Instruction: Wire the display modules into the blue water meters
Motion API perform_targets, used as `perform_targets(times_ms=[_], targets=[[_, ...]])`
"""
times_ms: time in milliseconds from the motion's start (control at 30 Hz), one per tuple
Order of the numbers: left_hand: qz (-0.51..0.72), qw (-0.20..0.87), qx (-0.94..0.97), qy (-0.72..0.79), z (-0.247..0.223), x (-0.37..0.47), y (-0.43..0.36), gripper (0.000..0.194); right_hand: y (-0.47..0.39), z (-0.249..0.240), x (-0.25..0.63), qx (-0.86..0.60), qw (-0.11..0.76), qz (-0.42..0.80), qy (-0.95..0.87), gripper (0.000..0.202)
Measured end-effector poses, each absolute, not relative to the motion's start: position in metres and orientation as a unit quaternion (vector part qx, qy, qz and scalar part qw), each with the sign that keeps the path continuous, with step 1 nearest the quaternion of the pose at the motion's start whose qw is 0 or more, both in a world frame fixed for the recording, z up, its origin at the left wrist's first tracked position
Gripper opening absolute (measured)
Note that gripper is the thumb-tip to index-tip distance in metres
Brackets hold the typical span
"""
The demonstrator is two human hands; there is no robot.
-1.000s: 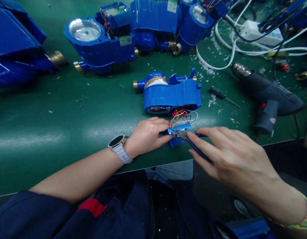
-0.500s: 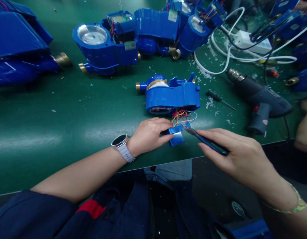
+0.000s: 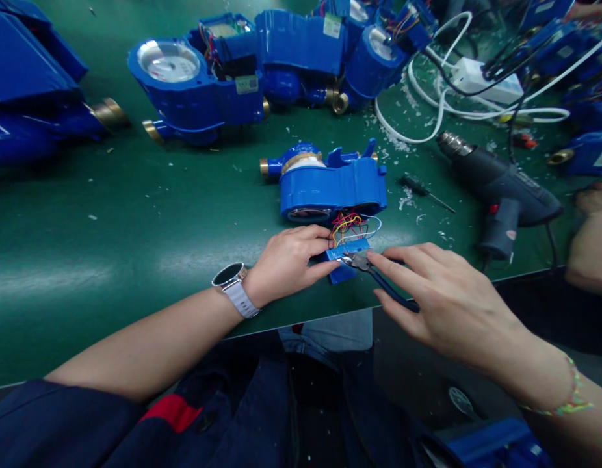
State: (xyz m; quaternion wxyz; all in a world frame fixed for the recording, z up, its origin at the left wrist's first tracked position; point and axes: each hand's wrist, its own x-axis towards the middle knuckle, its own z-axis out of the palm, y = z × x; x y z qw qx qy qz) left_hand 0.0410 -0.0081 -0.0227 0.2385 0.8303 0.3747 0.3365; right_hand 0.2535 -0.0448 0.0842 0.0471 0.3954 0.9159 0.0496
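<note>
My left hand [image 3: 291, 260], with a watch on the wrist, pinches the left end of a small blue circuit board [image 3: 352, 247] between thumb and fingers. My right hand [image 3: 437, 292] grips cutting pliers [image 3: 391, 290] with dark handles, their jaws at the board's lower edge close to my left thumb. Whether the jaws close on anything is too small to tell. Red, yellow, black and white wires [image 3: 348, 226] run from the board up to a blue water meter [image 3: 330, 185] lying on its side just beyond.
More blue water meters [image 3: 198, 97] stand along the back and left. A screwdriver [image 3: 415, 186] and a heat gun [image 3: 506, 188] lie to the right, below a white power strip [image 3: 486, 78] with looped cable. Another person's arm [image 3: 591, 240] is at the right edge.
The pliers have moved left and slightly down, from the board's wired upper side to its lower edge. My left hand keeps its hold. The whole view has shifted slightly.
</note>
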Motion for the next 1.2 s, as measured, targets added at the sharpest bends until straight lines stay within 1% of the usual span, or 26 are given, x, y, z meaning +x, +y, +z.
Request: perform_targets(times_ms=[267, 467, 533, 633, 733, 900, 1000, 1100, 1200], targets=[[0.341, 0.223, 0.834, 0.371, -0.023, 0.042, -0.008, 0.022, -0.046, 0.097, 0.237, 0.374, 0.102, 0.121, 0.914, 0.034], [0.345, 0.213, 0.835, 0.371, -0.023, 0.042, -0.008, 0.021, -0.054, 0.097, 0.230, 0.369, 0.116, 0.159, 0.909, 0.033], [0.345, 0.209, 0.836, 0.371, -0.023, 0.043, -0.009, 0.021, -0.057, 0.095, 0.230, 0.374, 0.113, 0.164, 0.906, 0.033], [0.348, 0.205, 0.836, 0.370, -0.023, 0.042, -0.008, 0.020, -0.057, 0.089, 0.234, 0.388, 0.082, 0.148, 0.906, 0.031], [0.346, 0.207, 0.836, 0.372, -0.023, 0.041, -0.008, 0.021, -0.054, 0.083, 0.243, 0.421, 0.030, 0.072, 0.904, 0.031], [0.338, 0.218, 0.836, 0.373, -0.023, 0.041, -0.007, 0.021, -0.049, 0.074, 0.254, 0.511, -0.047, -0.155, 0.844, 0.031], [0.333, 0.219, 0.837, 0.375, -0.023, 0.041, -0.006, 0.022, -0.050, 0.071, 0.255, 0.552, -0.092, -0.259, 0.787, 0.032], [0.331, 0.218, 0.838, 0.376, -0.024, 0.041, -0.006, 0.023, -0.051, 0.071, 0.258, 0.584, -0.131, -0.319, 0.735, 0.034], [0.327, 0.216, 0.839, 0.377, -0.024, 0.041, -0.006, 0.024, -0.053, 0.075, 0.265, 0.604, -0.168, -0.335, 0.703, 0.032]])
